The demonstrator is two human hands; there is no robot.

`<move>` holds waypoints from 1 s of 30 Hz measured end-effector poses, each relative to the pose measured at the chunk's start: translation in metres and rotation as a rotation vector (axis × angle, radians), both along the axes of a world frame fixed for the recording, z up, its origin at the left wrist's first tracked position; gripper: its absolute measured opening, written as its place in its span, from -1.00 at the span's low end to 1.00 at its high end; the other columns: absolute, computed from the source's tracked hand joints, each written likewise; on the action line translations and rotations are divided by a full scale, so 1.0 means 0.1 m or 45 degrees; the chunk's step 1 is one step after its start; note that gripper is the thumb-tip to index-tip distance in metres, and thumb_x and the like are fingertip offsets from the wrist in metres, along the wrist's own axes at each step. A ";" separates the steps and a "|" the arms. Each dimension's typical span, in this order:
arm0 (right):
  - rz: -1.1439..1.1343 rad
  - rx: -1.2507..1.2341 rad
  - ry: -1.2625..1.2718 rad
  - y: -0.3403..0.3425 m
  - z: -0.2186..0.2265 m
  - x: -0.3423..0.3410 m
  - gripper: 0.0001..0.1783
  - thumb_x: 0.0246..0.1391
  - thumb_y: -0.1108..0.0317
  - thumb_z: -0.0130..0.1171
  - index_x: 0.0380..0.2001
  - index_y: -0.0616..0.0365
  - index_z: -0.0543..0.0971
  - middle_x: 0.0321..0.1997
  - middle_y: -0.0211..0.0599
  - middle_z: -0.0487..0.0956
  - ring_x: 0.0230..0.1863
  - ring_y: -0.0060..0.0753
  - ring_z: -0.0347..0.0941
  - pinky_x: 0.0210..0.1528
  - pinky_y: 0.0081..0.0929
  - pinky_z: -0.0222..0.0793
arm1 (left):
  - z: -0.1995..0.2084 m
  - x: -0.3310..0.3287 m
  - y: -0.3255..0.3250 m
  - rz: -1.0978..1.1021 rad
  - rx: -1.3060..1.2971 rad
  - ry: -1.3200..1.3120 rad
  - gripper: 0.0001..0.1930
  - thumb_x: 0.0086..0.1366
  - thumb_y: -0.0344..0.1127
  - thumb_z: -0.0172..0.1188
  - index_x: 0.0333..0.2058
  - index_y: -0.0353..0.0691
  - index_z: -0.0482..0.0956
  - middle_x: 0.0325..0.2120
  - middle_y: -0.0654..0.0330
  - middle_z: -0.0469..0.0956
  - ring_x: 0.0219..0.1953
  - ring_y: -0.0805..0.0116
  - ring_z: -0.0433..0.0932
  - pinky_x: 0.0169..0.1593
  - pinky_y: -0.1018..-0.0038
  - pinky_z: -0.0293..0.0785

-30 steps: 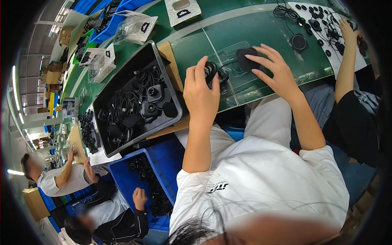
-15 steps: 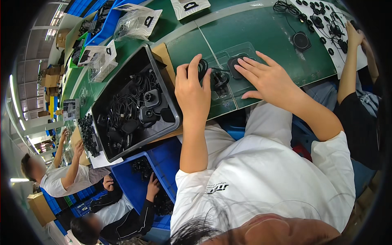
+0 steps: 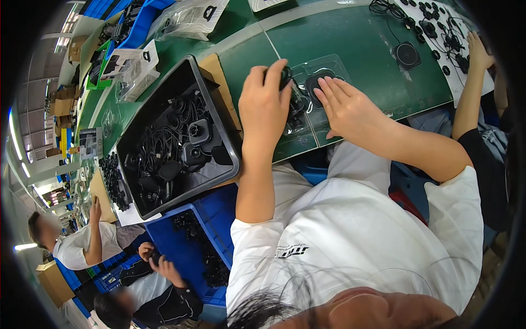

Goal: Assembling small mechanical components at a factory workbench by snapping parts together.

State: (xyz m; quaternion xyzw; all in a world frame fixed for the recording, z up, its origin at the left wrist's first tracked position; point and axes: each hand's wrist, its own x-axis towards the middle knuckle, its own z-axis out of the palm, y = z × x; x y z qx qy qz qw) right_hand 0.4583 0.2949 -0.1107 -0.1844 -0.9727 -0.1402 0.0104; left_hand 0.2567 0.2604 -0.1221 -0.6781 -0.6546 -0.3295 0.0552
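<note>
Clear plastic bags with white printed cards (image 3: 189, 16) lie at the green workbench's (image 3: 356, 44) far edge; another bagged pack (image 3: 131, 68) sits toward its left end. A clear blister tray (image 3: 309, 104) rests at the near edge.

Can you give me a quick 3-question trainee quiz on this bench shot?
1. True or false: the left hand grips a black part over the clear plastic tray.
2. The right hand is: A) lying flat on the tray, B) reaching into the black bin, C) lifted off the table.
3. What colour is the crate below the black bin?

Key: 1 true; 2 A; 3 blue.
</note>
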 end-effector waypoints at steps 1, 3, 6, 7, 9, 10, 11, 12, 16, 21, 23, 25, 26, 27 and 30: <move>-0.018 -0.012 0.033 -0.01 -0.01 0.01 -0.11 -0.17 -0.02 0.37 0.10 0.51 0.45 0.25 0.22 0.42 0.31 -0.02 0.35 0.39 -0.29 0.16 | -0.01 0.01 0.02 -0.046 -0.052 0.020 -0.59 0.13 -0.41 0.33 -0.01 -0.10 0.55 -0.24 0.15 0.48 -0.25 0.21 0.52 -0.19 0.36 0.48; -0.054 -0.036 0.100 -0.03 -0.04 0.03 -0.09 -0.20 -0.01 0.40 0.11 0.48 0.44 0.28 0.15 0.41 0.33 -0.07 0.33 0.39 -0.30 0.18 | -0.03 0.02 0.06 -0.139 -0.156 0.061 -0.59 0.13 -0.39 0.33 -0.01 -0.11 0.55 -0.20 0.14 0.51 -0.16 0.18 0.54 -0.11 0.33 0.49; -0.036 -0.128 0.213 -0.04 -0.05 0.09 -0.15 -0.17 0.01 0.39 0.11 0.42 0.47 0.29 0.07 0.41 0.34 -0.11 0.33 0.36 -0.32 0.21 | -0.09 0.00 0.12 -0.231 -0.032 0.121 -0.58 0.13 -0.37 0.33 0.00 -0.13 0.54 -0.12 0.15 0.53 -0.04 0.15 0.52 0.02 0.27 0.43; -0.024 -0.175 0.269 -0.04 -0.05 0.11 -0.18 -0.15 0.02 0.39 0.11 0.39 0.48 0.30 0.04 0.41 0.34 -0.13 0.32 0.35 -0.32 0.23 | -0.11 -0.02 0.13 -0.275 0.030 0.150 -0.57 0.13 -0.35 0.33 0.01 -0.15 0.54 -0.08 0.15 0.54 0.02 0.14 0.51 0.08 0.24 0.41; -0.011 -0.220 0.327 -0.04 -0.08 0.13 -0.21 -0.13 0.03 0.38 0.11 0.35 0.49 0.31 0.00 0.42 0.35 -0.15 0.32 0.34 -0.33 0.24 | -0.12 -0.01 0.10 -0.317 0.093 0.182 -0.56 0.12 -0.34 0.33 0.02 -0.16 0.53 -0.04 0.15 0.55 0.08 0.12 0.50 0.14 0.21 0.38; 0.006 -0.249 0.446 -0.04 -0.13 0.14 -0.27 -0.10 0.07 0.37 0.10 0.31 0.51 0.28 -0.06 0.44 0.30 -0.17 0.35 0.31 -0.35 0.27 | -0.12 0.00 0.08 -0.331 0.066 0.170 -0.55 0.13 -0.33 0.32 0.03 -0.17 0.53 -0.01 0.15 0.55 0.12 0.13 0.48 0.18 0.19 0.34; 0.019 -0.278 0.566 -0.05 -0.20 0.15 -0.34 -0.07 0.11 0.36 0.08 0.27 0.53 0.25 -0.11 0.47 0.26 -0.19 0.39 0.29 -0.36 0.30 | -0.13 0.02 0.07 -0.349 0.038 0.159 -0.54 0.13 -0.32 0.32 0.04 -0.19 0.52 0.01 0.16 0.55 0.16 0.13 0.46 0.22 0.17 0.30; 0.033 -0.307 0.685 -0.05 -0.25 0.15 -0.40 -0.03 0.15 0.35 0.06 0.23 0.54 0.22 -0.16 0.49 0.22 -0.21 0.42 0.26 -0.38 0.32 | -0.12 0.04 0.06 -0.366 0.011 0.147 -0.52 0.13 -0.32 0.32 0.05 -0.21 0.51 0.04 0.16 0.55 0.20 0.13 0.43 0.25 0.14 0.26; -0.069 -0.562 0.934 -0.02 -0.11 0.06 -0.58 0.04 0.30 0.30 0.00 0.15 0.58 0.11 -0.29 0.53 0.06 -0.29 0.47 0.14 -0.44 0.38 | -0.09 0.06 0.01 -0.335 -0.020 0.190 -0.49 0.13 -0.31 0.31 0.08 -0.24 0.49 0.04 0.15 0.56 0.22 0.14 0.43 0.27 0.14 0.25; -0.170 -1.001 1.090 0.17 -0.05 -0.18 -0.73 0.07 0.47 0.24 -0.11 0.13 0.59 -0.01 -0.40 0.53 -0.16 -0.40 0.46 -0.04 -0.53 0.40 | -0.11 0.03 -0.02 -0.287 -0.044 0.142 -0.45 0.11 -0.33 0.31 0.12 -0.26 0.46 0.00 0.12 0.59 0.16 0.15 0.48 0.23 0.20 0.30; -0.149 -1.213 1.116 0.27 -0.08 -0.24 -0.79 0.08 0.54 0.21 -0.18 0.14 0.59 -0.06 -0.43 0.51 -0.24 -0.45 0.43 -0.13 -0.58 0.38 | -0.13 0.02 -0.03 -0.285 -0.065 0.040 -0.42 0.09 -0.36 0.31 0.14 -0.26 0.44 -0.02 0.11 0.59 0.11 0.15 0.52 0.21 0.23 0.33; -0.143 -1.237 1.106 0.30 -0.07 -0.26 -0.80 0.07 0.55 0.21 -0.20 0.14 0.59 -0.05 -0.44 0.51 -0.24 -0.46 0.44 -0.15 -0.59 0.38 | -0.13 0.01 -0.07 -0.278 -0.066 -0.046 -0.40 0.08 -0.37 0.31 0.15 -0.25 0.43 -0.02 0.10 0.60 0.09 0.14 0.53 0.21 0.25 0.34; -0.142 -1.261 1.098 0.31 -0.07 -0.26 -0.81 0.07 0.56 0.21 -0.22 0.14 0.58 -0.04 -0.44 0.51 -0.24 -0.48 0.44 -0.17 -0.60 0.38 | -0.13 0.02 -0.10 -0.275 -0.068 -0.132 -0.37 0.07 -0.38 0.32 0.17 -0.25 0.41 -0.03 0.09 0.60 0.06 0.13 0.54 0.20 0.27 0.34; -0.142 -1.284 1.090 0.32 -0.07 -0.27 -0.82 0.06 0.56 0.22 -0.24 0.14 0.58 -0.03 -0.45 0.51 -0.23 -0.49 0.45 -0.19 -0.62 0.37 | -0.13 0.02 -0.13 -0.274 -0.070 -0.218 -0.35 0.06 -0.40 0.32 0.18 -0.25 0.40 -0.03 0.09 0.60 0.04 0.13 0.55 0.20 0.28 0.35; -0.105 -1.311 1.074 0.37 -0.06 -0.34 -0.84 0.05 0.57 0.23 -0.28 0.15 0.58 -0.01 -0.46 0.51 -0.23 -0.51 0.45 -0.21 -0.63 0.37 | -0.11 -0.04 -0.16 -0.282 -0.061 -0.297 -0.31 0.04 -0.42 0.33 0.21 -0.25 0.37 -0.05 0.08 0.60 -0.01 0.12 0.57 0.18 0.31 0.37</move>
